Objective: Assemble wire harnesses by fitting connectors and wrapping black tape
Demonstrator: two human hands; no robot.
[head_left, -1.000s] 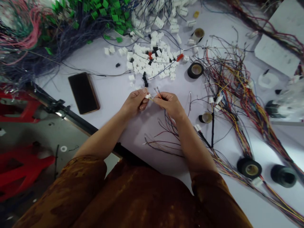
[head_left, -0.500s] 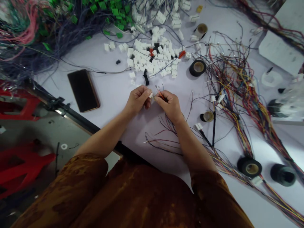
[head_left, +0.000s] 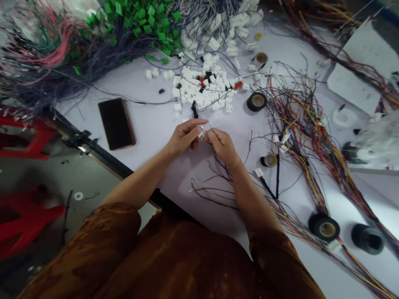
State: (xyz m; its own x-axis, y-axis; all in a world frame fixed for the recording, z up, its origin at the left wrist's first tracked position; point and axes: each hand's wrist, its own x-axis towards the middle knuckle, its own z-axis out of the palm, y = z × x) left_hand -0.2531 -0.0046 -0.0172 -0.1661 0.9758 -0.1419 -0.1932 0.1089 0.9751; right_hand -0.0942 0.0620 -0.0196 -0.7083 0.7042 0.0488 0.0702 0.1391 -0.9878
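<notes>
Closely, left hand [head_left: 183, 137] pinches white connector [head_left: 201, 133] between fingers; right hand [head_left: 222, 147] pinches thin wires [head_left: 218, 176]; loose connectors [head_left: 199, 89] heaped beyond.

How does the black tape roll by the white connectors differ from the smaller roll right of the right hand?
The black tape roll has a thick black band; the smaller roll shows mostly tan core with a black sliver. The black tape roll sits beside the white connectors, the smaller roll beside a black-wrapped wire bundle. Both have tan cores and rest on the pale table.
</notes>
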